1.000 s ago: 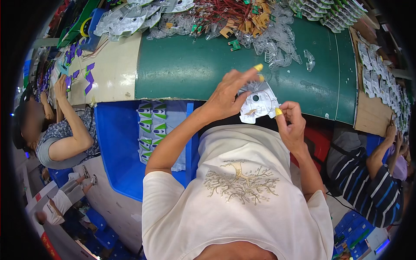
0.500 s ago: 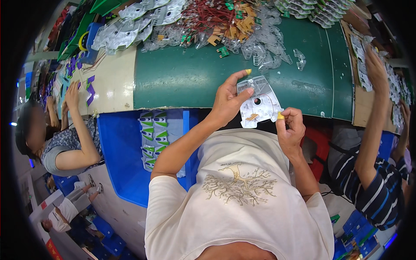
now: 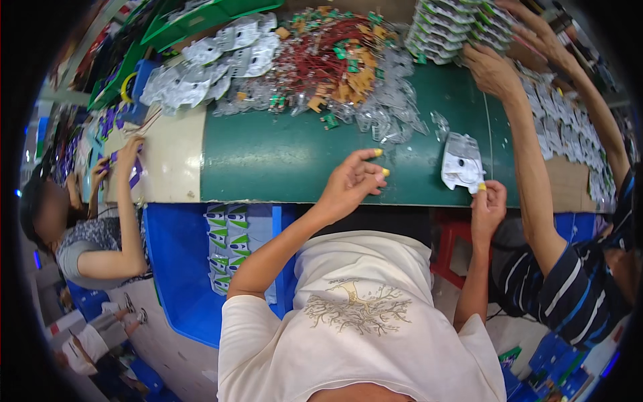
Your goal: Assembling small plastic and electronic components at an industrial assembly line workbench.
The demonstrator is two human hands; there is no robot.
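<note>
At the right part of the green table, my right hand point(image 3: 489, 211) pinches the lower corner of a white plastic shell point(image 3: 463, 161) between thumb and forefinger. The shell has a round dark hole and a clear part near its top edge; whether it rests on the tabletop I cannot tell. Over the table's front edge, my left hand point(image 3: 351, 184) holds nothing, with its fingers apart and bent. Yellow covers sit on fingertips of both hands. A clear plastic piece point(image 3: 439, 125) lies just beyond the shell.
Beyond my hands lies a heap of red wires point(image 3: 328, 57), orange and green boards, and clear pieces point(image 3: 382, 120). White shells point(image 3: 194, 74) are piled at left, stacked shells point(image 3: 445, 30) at back right. A co-worker's arm point(image 3: 526, 141) reaches across there. A blue bin point(image 3: 174, 268) stands below left.
My right hand has carried the shell to the right, over the table. My left hand has let go of it and moved slightly down. The right-hand co-worker now reaches to the stacked shells.
</note>
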